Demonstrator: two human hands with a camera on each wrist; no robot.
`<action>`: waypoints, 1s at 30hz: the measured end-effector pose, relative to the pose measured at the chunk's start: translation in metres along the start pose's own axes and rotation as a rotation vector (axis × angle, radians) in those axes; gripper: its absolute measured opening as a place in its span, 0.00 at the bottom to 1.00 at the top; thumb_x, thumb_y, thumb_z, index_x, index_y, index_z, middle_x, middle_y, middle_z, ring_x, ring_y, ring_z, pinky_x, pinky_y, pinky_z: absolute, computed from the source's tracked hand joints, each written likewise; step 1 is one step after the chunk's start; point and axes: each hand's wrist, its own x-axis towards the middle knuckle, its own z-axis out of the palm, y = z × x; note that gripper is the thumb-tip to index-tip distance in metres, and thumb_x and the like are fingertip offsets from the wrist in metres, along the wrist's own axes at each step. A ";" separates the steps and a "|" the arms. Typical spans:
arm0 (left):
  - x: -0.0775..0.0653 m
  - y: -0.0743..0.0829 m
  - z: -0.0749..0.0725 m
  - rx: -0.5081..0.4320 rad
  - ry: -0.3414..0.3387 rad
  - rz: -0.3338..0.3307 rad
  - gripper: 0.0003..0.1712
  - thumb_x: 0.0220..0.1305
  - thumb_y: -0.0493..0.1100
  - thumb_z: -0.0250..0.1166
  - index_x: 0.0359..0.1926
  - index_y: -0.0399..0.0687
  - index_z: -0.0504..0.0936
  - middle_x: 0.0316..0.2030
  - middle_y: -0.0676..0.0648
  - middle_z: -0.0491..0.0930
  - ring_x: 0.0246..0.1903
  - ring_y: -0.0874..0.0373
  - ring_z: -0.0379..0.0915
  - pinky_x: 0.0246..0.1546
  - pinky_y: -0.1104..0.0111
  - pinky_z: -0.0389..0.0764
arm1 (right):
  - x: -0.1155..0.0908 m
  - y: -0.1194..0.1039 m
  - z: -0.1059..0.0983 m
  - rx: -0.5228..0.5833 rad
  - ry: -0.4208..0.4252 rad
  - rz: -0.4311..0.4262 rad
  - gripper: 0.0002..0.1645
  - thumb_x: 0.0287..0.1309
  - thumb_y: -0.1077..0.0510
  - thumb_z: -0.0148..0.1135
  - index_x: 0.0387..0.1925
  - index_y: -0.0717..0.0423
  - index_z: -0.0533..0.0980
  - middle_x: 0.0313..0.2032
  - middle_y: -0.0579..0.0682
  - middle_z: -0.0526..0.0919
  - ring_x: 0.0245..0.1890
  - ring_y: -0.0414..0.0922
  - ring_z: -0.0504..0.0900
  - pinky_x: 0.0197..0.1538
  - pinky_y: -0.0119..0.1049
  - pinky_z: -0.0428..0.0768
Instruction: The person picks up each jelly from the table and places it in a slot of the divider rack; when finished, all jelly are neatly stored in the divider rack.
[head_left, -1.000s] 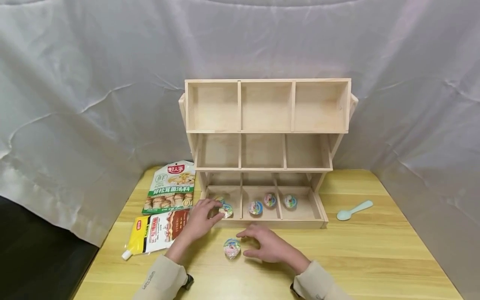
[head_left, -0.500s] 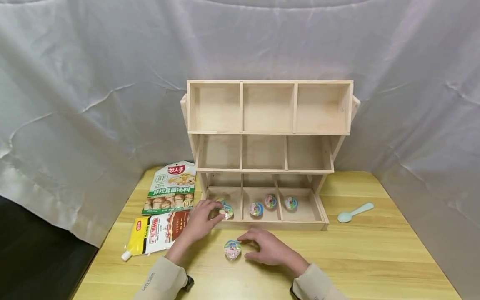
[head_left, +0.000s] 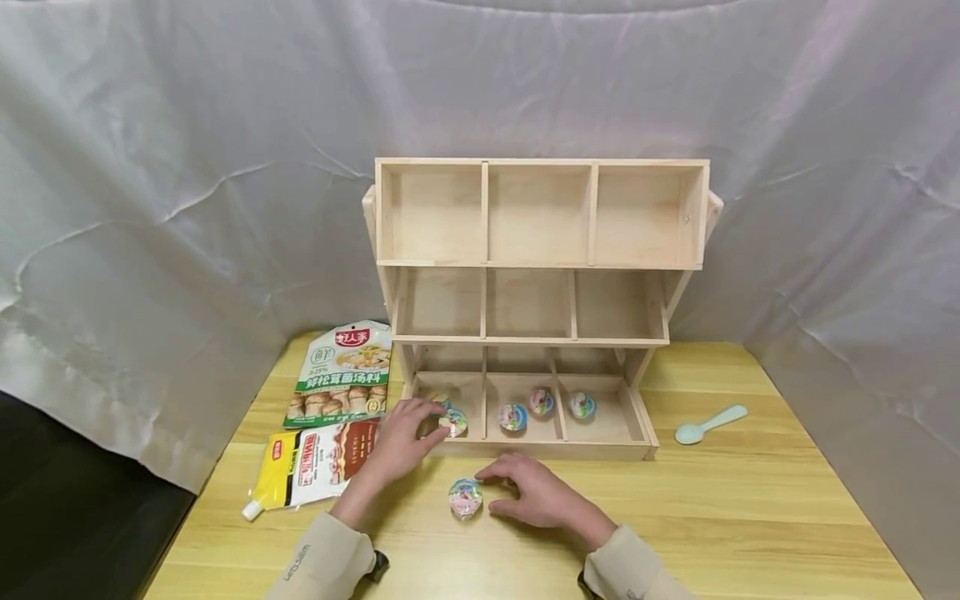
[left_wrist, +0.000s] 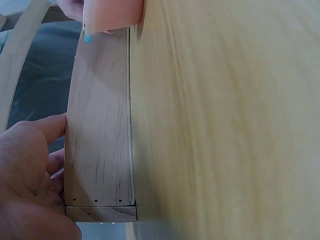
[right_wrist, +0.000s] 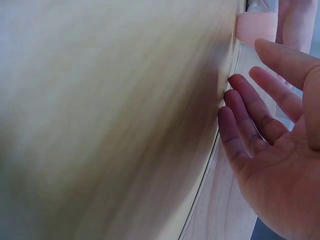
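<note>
In the head view my left hand [head_left: 405,437] reaches over the front board of the shelf's bottom left compartment. Its thumb and index finger lie beside a small jelly cup [head_left: 453,423] with a printed lid. A second jelly cup [head_left: 440,400] shows partly behind the fingers. The left wrist view has the thumb at the edge of the front board [left_wrist: 100,125]. My right hand [head_left: 540,493] is spread on the table, its fingers relaxed and holding nothing. Just left of its fingertips stands another jelly cup [head_left: 465,498], whose pink side [right_wrist: 256,27] shows in the right wrist view.
The three-tier wooden shelf [head_left: 540,264] stands at the back. Its bottom middle compartment has two cups [head_left: 513,418], the right one a single cup [head_left: 582,406]. A soup packet [head_left: 341,375] and a spouted pouch [head_left: 318,462] lie left, a pale green spoon [head_left: 708,425] right.
</note>
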 end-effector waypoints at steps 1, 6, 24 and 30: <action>0.000 0.000 0.000 0.002 0.000 0.000 0.19 0.68 0.51 0.71 0.56 0.52 0.85 0.60 0.47 0.82 0.65 0.44 0.70 0.69 0.40 0.65 | 0.000 0.000 0.000 0.003 0.000 -0.001 0.24 0.62 0.53 0.73 0.59 0.47 0.82 0.52 0.43 0.85 0.54 0.43 0.81 0.61 0.43 0.80; 0.000 0.000 0.001 0.006 0.001 0.002 0.19 0.68 0.51 0.71 0.56 0.52 0.85 0.60 0.47 0.82 0.65 0.45 0.71 0.68 0.41 0.65 | 0.001 0.001 0.000 0.010 0.001 -0.002 0.23 0.63 0.53 0.73 0.59 0.48 0.82 0.52 0.43 0.85 0.54 0.43 0.80 0.61 0.44 0.80; 0.000 -0.002 0.003 0.003 0.028 0.015 0.18 0.68 0.52 0.70 0.55 0.51 0.85 0.59 0.46 0.83 0.64 0.44 0.71 0.69 0.40 0.65 | 0.001 0.006 -0.001 0.032 0.011 -0.002 0.22 0.65 0.51 0.71 0.59 0.49 0.82 0.52 0.41 0.85 0.54 0.41 0.80 0.61 0.43 0.80; -0.002 -0.004 0.005 0.008 0.046 0.035 0.18 0.68 0.52 0.70 0.54 0.50 0.86 0.59 0.46 0.83 0.64 0.43 0.72 0.68 0.40 0.65 | -0.002 0.006 0.001 0.039 0.020 -0.005 0.22 0.65 0.52 0.71 0.59 0.49 0.82 0.51 0.42 0.85 0.53 0.41 0.80 0.60 0.42 0.80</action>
